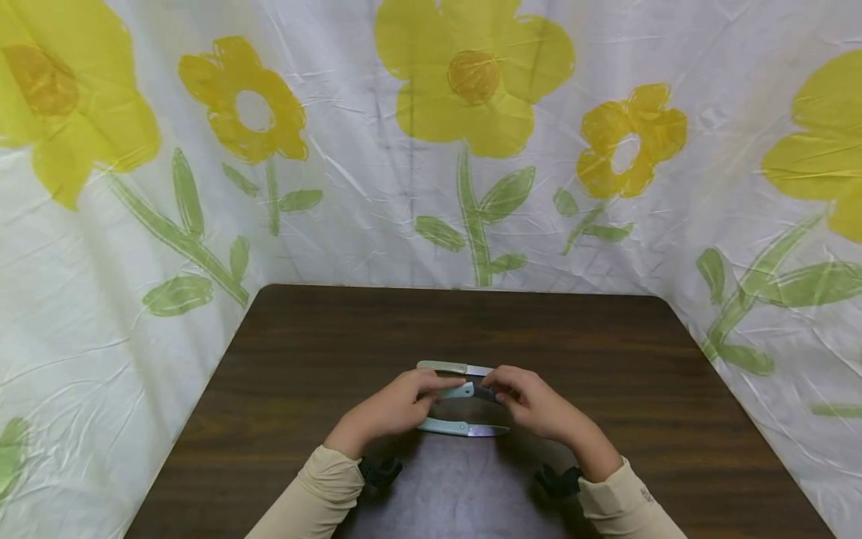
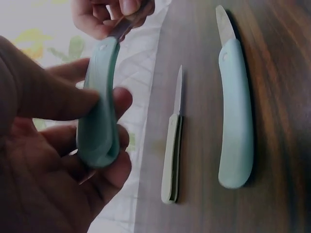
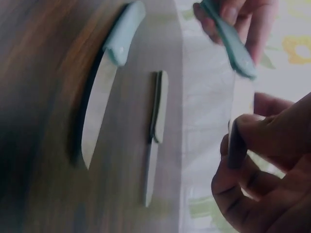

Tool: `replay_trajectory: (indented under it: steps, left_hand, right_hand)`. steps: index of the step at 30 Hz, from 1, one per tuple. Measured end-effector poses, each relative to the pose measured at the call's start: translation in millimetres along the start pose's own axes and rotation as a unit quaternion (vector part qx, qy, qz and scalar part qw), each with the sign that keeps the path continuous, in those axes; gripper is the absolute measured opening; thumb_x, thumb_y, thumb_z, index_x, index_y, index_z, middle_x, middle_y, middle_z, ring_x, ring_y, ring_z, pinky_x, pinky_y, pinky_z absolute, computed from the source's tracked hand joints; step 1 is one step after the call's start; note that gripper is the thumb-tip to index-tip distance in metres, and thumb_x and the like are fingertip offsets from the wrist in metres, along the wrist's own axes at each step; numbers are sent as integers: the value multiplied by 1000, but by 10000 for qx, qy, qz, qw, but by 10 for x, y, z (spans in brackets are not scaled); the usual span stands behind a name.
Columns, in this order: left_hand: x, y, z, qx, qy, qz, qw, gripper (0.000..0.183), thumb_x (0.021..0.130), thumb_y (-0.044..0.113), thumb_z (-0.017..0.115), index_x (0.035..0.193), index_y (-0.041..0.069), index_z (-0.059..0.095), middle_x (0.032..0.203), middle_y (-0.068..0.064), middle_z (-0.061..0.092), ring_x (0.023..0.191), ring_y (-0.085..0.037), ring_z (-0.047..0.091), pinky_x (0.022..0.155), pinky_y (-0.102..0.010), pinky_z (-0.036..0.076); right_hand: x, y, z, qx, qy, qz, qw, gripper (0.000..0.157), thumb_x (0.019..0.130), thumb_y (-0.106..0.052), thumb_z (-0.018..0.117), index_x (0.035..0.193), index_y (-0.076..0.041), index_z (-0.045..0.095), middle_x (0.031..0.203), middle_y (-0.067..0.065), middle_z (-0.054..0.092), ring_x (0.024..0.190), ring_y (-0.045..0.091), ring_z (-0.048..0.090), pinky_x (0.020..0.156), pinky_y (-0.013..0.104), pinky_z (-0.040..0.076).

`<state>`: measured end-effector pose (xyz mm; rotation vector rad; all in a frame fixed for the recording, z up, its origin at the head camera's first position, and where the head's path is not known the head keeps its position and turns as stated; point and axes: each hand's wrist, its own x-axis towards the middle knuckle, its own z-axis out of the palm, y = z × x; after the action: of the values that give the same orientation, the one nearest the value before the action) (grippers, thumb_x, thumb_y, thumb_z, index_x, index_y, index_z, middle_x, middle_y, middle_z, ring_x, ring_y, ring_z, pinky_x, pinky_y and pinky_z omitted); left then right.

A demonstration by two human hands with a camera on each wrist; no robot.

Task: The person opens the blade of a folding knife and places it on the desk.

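Observation:
A folding knife with a teal handle [image 2: 99,107] is held above the table between both hands, its blade swung out. My left hand [image 1: 397,404] grips the handle, thumb on one side and fingers on the other. The blade [image 3: 242,99] is pinched near its far end by my right hand [image 1: 539,408]; its tip is partly hidden by the fingers. On the table behind lies a slimmer knife with a pale cream-green handle [image 1: 441,367], blade out to the right. Nearer to me, another teal-handled knife [image 1: 444,427] lies with its blade out, also pointing right.
The dark wood-grain table [image 1: 323,329] ends at a white curtain [image 1: 350,209] printed with yellow flowers, which hangs along the back and both sides. A greyish, shiny patch [image 1: 465,486] shows on the near part of the table between the forearms.

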<state>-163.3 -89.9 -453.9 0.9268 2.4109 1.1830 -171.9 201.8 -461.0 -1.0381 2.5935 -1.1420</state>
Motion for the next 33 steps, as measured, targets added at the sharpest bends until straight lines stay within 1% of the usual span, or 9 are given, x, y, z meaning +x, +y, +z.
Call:
replay_trajectory:
  steps: [5,11,14,17,20,22,24,27,33]
  left_hand:
    - [-3,0,-9,15,-209,-99,9997,58,104,-7,46,153,21,59,99,-9,61,75,-8,41,70,-26,39]
    - [17,0,-17,15,-453,-160,9988,59,102,-10,44,152,18,60,106,-14,64,70,-10,36,65,-25,37]
    - [26,2,-25,49,-572,-201,9981,59,102,-10,44,151,18,60,103,-11,64,68,-9,35,64,-24,36]
    - [38,1,-31,133,-646,-207,9976,58,103,-10,44,151,18,61,92,-3,57,67,-8,33,64,-24,36]
    - [62,-9,-23,393,-540,-72,9977,58,102,-10,43,151,16,61,78,2,47,65,-9,33,69,-25,38]
    - [75,-25,1,580,-383,0,9976,56,103,-9,43,150,14,62,81,2,50,70,-9,37,75,-27,40]
    - [81,-49,39,761,-189,17,9969,52,104,-8,44,148,12,63,88,0,56,78,-10,42,81,-30,43]
    - [75,-99,109,830,19,-105,9965,45,106,-4,46,145,11,66,112,-4,62,95,-12,49,87,-33,46]
    - [72,-174,196,895,455,-161,9948,37,106,-2,49,135,8,71,120,-8,66,108,-22,59,94,-41,52]
  right_hand:
    - [2,1,-15,-175,-232,-153,9995,29,100,12,59,121,-6,70,98,8,65,86,9,55,76,29,52]
    - [21,-36,-46,-218,-516,-105,9984,28,101,12,56,119,-4,70,91,8,60,81,7,50,74,28,48]
    - [31,-50,-51,-272,-610,-144,9977,28,101,13,55,118,-3,70,92,9,62,81,7,50,74,28,49]
    - [40,-54,-45,-298,-699,-146,9970,29,101,13,54,118,-3,70,93,10,62,82,8,51,75,28,49]
    - [47,-37,-29,-370,-660,-81,9971,27,102,12,55,118,-4,70,95,10,63,82,8,52,75,28,50]
    - [49,-11,-15,-399,-531,17,9978,25,102,10,57,118,-4,71,97,10,65,84,8,54,75,28,52]
    - [47,23,1,-382,-395,124,9984,23,101,8,60,117,-4,72,100,10,68,85,7,57,76,29,54]
    - [40,82,30,-254,-306,264,9989,20,101,6,64,115,-5,73,102,11,71,86,6,60,75,28,55]
    - [31,189,111,-280,-161,409,9986,13,100,2,68,110,-6,73,101,9,73,86,6,62,75,28,56]
